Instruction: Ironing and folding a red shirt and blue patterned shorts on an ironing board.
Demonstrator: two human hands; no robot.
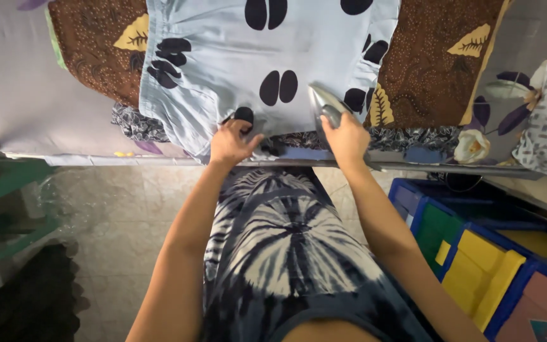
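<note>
A home's ironing corner: patterned cloths (432,63) padding a table, tiled floor (128,215), plastic crates (476,266).

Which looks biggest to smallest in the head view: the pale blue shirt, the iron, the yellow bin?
1. Pale blue shirt, by far the largest.
2. Yellow bin, though it sits nearer the camera, so unsure.
3. Iron, held by the right hand.

The right hand (347,138) hides the iron's (324,101) handle, and the pale blue garment (223,57) runs off the top edge.
</note>
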